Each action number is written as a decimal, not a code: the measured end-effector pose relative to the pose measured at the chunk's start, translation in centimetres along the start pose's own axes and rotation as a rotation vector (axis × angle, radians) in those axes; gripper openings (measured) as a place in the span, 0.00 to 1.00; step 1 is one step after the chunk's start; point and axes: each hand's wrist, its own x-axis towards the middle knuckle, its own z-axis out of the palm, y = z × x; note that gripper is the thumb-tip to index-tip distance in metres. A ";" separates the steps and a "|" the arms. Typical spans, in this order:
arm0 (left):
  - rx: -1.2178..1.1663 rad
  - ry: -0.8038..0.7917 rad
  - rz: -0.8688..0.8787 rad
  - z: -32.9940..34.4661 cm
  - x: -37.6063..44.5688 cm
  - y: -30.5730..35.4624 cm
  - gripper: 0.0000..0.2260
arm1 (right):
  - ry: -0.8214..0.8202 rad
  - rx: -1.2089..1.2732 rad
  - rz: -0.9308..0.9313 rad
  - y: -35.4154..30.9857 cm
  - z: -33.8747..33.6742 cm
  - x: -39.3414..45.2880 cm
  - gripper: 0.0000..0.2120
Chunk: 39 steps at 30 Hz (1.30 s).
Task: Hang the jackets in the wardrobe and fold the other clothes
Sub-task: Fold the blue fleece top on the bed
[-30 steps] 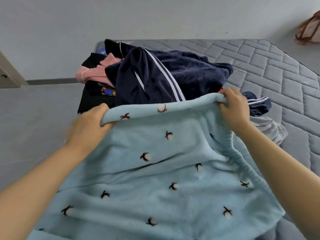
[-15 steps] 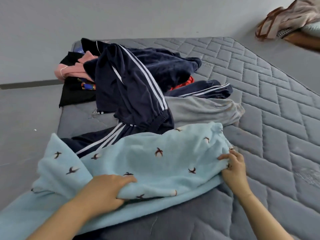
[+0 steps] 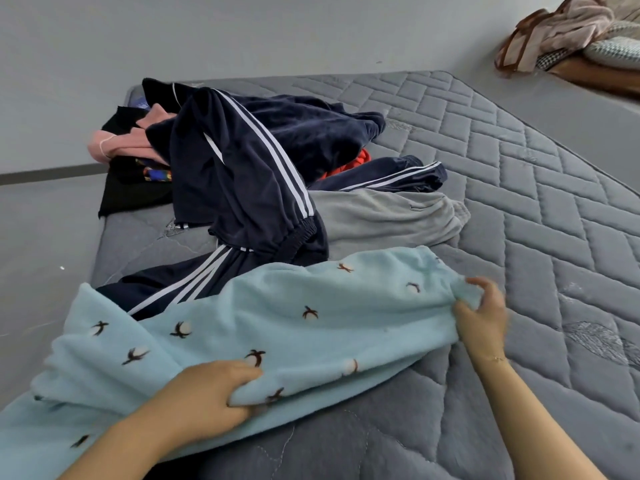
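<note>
A light blue fleece garment (image 3: 277,327) with small dark bird-like prints lies folded across the near part of the grey quilted mattress (image 3: 536,209). My left hand (image 3: 204,400) grips its near folded edge with the fingers curled into the fabric. At the garment's right end my right hand (image 3: 483,315) pinches the fleece, blurred by motion. Behind it lies a pile: a navy tracksuit top with white stripes (image 3: 242,168), navy striped trousers (image 3: 391,178) and a grey garment (image 3: 388,216).
At the pile's far left lie a pink garment (image 3: 114,143) and a black one (image 3: 128,192), with a bit of red cloth (image 3: 349,164) showing under the navy top. Bags and bedding (image 3: 568,32) are heaped on the floor at the top right. Grey floor lies left of the mattress.
The blue garment, held up by its top edge a second ago, now lies folded on the mattress. Both hands came down with it, and the right hand shifted along its right end.
</note>
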 end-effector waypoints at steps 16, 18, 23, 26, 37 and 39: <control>0.291 -0.006 -0.342 1.7 4.2 -2.9 0.32 | -0.629 -0.837 -0.486 -0.8 7.6 -2.0 0.33; 0.291 -0.039 -0.385 2.2 2.9 -4.4 0.32 | -0.596 -0.871 -0.438 -0.8 7.7 -1.7 0.35; 0.371 0.049 -0.512 -0.9 -0.1 -6.5 0.25 | -0.524 -0.610 -0.541 -4.8 9.8 -6.1 0.27; 0.386 0.268 -0.616 -4.2 -2.1 -8.9 0.12 | -0.624 -0.408 -0.806 -8.6 12.5 -10.8 0.17; -1.063 0.601 -0.952 -6.6 -10.0 -20.6 0.03 | -1.230 -0.158 -0.302 -20.6 29.9 -23.8 0.16; -1.298 0.692 -0.927 -5.9 -12.2 -21.4 0.03 | -1.272 -0.180 -0.256 -22.4 32.3 -24.7 0.14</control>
